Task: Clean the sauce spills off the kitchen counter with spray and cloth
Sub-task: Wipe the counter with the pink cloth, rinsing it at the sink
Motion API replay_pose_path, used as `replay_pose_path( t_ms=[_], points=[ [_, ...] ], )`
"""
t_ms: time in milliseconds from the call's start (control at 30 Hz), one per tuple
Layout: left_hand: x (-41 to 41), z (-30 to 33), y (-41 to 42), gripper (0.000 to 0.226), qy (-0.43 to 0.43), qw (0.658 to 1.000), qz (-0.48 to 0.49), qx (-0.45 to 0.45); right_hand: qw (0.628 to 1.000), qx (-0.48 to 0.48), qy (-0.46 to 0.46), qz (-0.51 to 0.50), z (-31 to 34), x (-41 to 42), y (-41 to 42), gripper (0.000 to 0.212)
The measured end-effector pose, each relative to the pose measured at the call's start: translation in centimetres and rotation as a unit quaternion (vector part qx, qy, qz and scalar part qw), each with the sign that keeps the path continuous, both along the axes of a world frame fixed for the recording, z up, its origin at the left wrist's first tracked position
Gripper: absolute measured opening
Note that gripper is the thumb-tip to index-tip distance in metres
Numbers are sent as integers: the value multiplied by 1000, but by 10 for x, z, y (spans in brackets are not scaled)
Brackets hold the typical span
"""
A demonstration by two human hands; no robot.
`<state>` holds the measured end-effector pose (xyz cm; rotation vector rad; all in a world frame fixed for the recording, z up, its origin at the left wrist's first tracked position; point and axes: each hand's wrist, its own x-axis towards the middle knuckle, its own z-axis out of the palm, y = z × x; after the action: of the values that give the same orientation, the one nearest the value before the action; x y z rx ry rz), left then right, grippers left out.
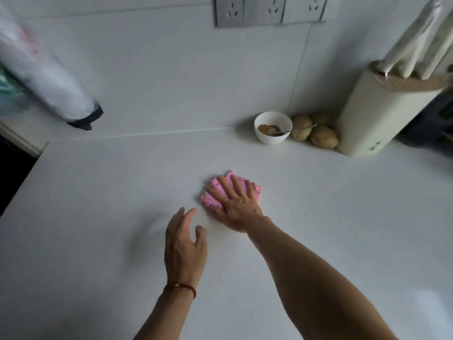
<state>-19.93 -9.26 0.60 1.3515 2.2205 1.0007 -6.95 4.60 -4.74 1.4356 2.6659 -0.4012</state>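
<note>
A pink cloth point(255, 190) lies bunched on the white counter point(98, 217) near the middle. My right hand point(236, 204) lies flat on top of it, fingers spread and straight, pressing it down. My left hand point(185, 244) hovers just left of the cloth, fingers relaxed and slightly apart, holding nothing. A red string circles my left wrist. I see no sauce on the bare counter around the cloth. A blurred white bottle-like object with a dark end point(61, 89) stands at the far left; I cannot tell whether it is the spray.
A white bowl point(273, 127) with brown sauce and a spoon stands by the back wall. Three potatoes point(323, 137) sit beside it, then a cream knife block point(382, 109). A dark gap point(14, 173) opens at the counter's left edge. Wall sockets point(269, 11) are above.
</note>
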Motion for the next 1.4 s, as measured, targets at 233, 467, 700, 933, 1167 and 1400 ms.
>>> replay_pose_path(
  t_ms=[233, 467, 700, 933, 1167, 1400],
  points=[
    [147, 3, 32, 48, 10, 992, -115, -46, 982, -5, -9, -189, -4, 240, 43, 73],
    [238, -12, 38, 50, 21, 980, -190, -59, 926, 2, -22, -376, -4, 449, 29, 74],
    [221, -11, 25, 49, -7, 980, -185, -76, 790, -49, 0, -611, -1, 425, -25, 67],
    [106, 4, -6, 66, 5, 989, -109, -102, 916, -43, 1, -398, -5, 212, -31, 71],
    [-25, 5, -49, 65, 39, 986, -5, -162, 989, -51, -8, -141, 3, -34, -47, 76],
    [-68, 3, -73, 53, 64, 991, 59, -100, 996, -64, 14, 55, 10, -130, -74, 73]
  ],
)
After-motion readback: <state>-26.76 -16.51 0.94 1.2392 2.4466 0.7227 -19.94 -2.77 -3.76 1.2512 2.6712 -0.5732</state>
